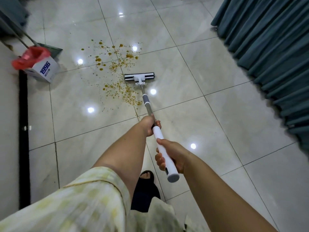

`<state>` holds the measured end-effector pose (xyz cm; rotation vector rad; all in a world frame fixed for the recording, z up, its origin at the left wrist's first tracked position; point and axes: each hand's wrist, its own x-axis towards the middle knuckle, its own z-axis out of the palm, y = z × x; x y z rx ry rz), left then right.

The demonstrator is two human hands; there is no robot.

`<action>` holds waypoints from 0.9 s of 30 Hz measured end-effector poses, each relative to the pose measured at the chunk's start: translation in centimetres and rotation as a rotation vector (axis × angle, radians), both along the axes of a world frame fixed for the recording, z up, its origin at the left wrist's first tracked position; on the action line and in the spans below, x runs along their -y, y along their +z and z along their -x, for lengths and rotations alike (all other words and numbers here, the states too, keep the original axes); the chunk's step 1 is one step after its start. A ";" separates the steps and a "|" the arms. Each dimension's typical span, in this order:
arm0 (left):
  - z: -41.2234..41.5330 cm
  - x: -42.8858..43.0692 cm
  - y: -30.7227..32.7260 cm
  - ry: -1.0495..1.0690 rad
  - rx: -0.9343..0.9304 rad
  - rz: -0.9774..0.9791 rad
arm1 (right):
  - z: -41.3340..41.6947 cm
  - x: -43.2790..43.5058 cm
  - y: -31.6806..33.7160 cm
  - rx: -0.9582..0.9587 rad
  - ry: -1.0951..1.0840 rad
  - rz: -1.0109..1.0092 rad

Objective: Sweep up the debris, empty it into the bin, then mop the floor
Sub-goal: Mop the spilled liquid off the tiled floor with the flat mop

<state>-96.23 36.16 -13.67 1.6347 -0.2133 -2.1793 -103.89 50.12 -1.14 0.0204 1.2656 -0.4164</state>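
A flat mop with a white and grey head (139, 76) rests on the pale tiled floor, at the right edge of a scatter of brown-yellow drops and specks (117, 64). Its metal shaft runs back toward me into a white handle (158, 133). My left hand (148, 125) is shut around the top of the white handle. My right hand (168, 156) grips the handle lower down, near its grey end cap. A white box bin with a red bag liner (36, 63) stands at the left by the wall.
A grey dustpan (51, 49) and broom handles lean behind the bin. Teal curtains (267, 47) hang along the right side. A black strip (23, 131) runs along the left wall. My foot in a dark slipper (145, 186) stands below the hands.
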 end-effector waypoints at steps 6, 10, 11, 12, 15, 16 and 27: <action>-0.7 -12.9 0.6 0.009 0.048 0.005 | -0.3 -12.8 0.1 0.018 -0.005 -0.009; 0.0 -21.5 2.0 -0.024 0.084 0.041 | 0.3 -21.1 1.3 0.013 -0.016 -0.008; 0.1 -23.1 2.3 -0.032 0.097 0.036 | 0.3 -22.7 1.8 0.016 -0.024 -0.007; 0.0 -24.6 2.8 -0.047 0.101 0.031 | 0.3 -24.1 2.4 0.022 -0.034 -0.005; -0.6 -28.0 4.4 -0.042 0.084 0.033 | 0.0 -27.2 4.3 0.038 -0.045 0.013; -0.8 -28.8 5.0 -0.023 0.067 0.036 | -0.1 -27.9 4.9 0.041 -0.046 0.019; -1.7 -27.5 5.9 0.263 -0.170 -0.105 | -2.1 -27.2 7.3 0.063 -0.109 0.080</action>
